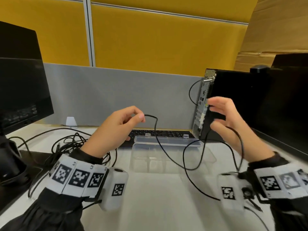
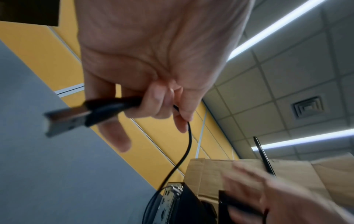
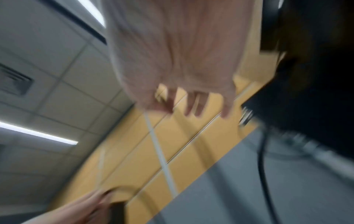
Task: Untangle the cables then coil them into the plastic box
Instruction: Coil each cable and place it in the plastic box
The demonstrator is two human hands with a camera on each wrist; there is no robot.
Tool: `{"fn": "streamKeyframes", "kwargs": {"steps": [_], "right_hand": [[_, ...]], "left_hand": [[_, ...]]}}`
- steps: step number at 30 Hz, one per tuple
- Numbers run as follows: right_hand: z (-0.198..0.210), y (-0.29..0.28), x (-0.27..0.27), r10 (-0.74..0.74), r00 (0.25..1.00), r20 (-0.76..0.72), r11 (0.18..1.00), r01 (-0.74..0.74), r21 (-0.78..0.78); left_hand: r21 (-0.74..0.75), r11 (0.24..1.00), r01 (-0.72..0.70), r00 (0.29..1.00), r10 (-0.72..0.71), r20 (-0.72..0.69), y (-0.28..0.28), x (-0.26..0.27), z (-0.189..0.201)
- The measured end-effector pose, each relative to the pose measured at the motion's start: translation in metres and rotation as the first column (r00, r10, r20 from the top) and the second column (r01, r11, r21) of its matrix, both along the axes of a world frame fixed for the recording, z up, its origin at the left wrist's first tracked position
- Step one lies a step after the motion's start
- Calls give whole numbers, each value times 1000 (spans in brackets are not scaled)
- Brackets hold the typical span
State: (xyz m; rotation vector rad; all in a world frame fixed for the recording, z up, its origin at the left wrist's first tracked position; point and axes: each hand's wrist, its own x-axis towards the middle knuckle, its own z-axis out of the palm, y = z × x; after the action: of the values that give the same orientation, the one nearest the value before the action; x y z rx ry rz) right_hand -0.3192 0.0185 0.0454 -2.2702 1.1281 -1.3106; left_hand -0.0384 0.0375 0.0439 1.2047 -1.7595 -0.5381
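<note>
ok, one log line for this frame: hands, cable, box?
left hand: pinches black cable near USB plug | right hand: fingers spread, cable looped around it | plastic box: open, no cable coiled inside

A black monitor (image 1: 21,84) is seen at the left edge of the frame, and a black keyboard (image 1: 160,133) lies at the centre against the grey partition (image 1: 116,94). A black desktop computer (image 1: 233,104) is stood upright at the right, with cardboard (image 1: 275,30) stacked in the upper right.
</note>
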Motion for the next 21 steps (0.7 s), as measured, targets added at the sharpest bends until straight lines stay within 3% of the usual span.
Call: {"fn": "streamKeyframes", "kwargs": {"steps": [2, 5, 8, 10, 11, 12, 14, 16, 19, 21], "right_hand": [[6, 10, 25, 180, 984, 7, 984, -179, -24], [7, 15, 46, 360, 863, -354, 931, -355, 81], [-5, 10, 34, 402, 654, -640, 915, -269, 299], [-11, 3, 23, 430, 561, -707, 894, -156, 419], [-10, 0, 20, 419, 568, -709, 897, -140, 419], [-7, -3, 21, 383, 625, -680, 912, -139, 386], [-4, -10, 35, 251, 826, -504, 947, -101, 304], [-8, -16, 59, 186, 941, -284, 936, -81, 343], [-25, -20, 96, 278, 954, -110, 896, -216, 388], [-30, -18, 108, 347, 933, 97, 837, -354, 417]], "left_hand": [[-65, 998, -11, 999, 13, 35, 2, -7, -2], [-204, 977, -68, 996, 77, 36, 3, -6, -3], [-275, 952, -137, 990, 140, -6, -1, 6, 0], [-306, 933, -189, 982, 189, -31, -3, 12, 1], [-313, 924, -218, 976, 216, -42, -4, 14, 1], [-322, 915, -243, 969, 240, -50, -6, 16, 1], [-324, 909, -263, 964, 260, -54, -8, 14, -1], [-311, 923, -227, 973, 225, -42, -7, 8, -2], [-232, 967, -101, 995, 95, -39, -3, -2, -2], [-104, 994, 13, 984, -31, -174, 1, -6, 3]]}}
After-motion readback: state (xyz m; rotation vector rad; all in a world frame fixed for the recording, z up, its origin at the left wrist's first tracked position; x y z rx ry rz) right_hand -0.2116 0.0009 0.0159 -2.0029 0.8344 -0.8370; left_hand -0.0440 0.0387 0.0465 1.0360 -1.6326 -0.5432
